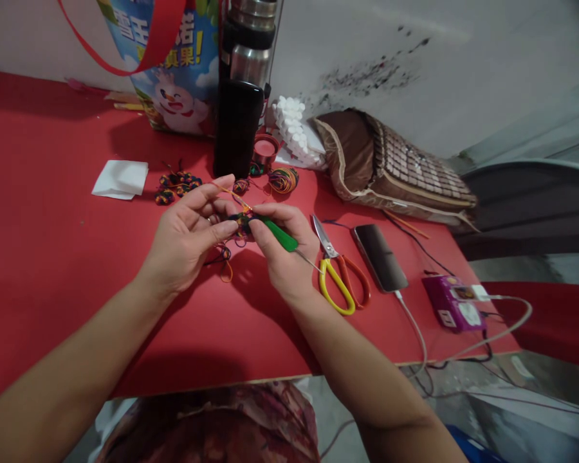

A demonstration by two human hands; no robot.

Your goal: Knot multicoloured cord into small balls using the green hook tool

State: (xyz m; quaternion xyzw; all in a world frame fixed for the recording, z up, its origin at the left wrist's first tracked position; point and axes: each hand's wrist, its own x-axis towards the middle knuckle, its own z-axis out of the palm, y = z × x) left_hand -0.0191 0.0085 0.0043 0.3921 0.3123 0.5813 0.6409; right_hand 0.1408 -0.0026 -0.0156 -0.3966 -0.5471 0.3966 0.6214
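Observation:
My left hand [188, 235] pinches a small multicoloured crochet piece [242, 224] above the red table [53, 212], and a strand of multicoloured yarn runs over its fingers. My right hand [284, 254] is closed round a crochet hook with a green handle [280, 236]; the hook's tip is at the piece. Loose yarn [224, 260] hangs under the hands onto the table.
Yellow-and-orange scissors [340, 273] lie just right of my right hand, then a phone [380, 257] on a cable and a purple power bank [453, 305]. Behind stand a black flask [237, 125], a printed bag [174, 64], finished yarn pieces [176, 185], a yarn coil [283, 179], a white napkin [120, 179] and a brown cushion [395, 167].

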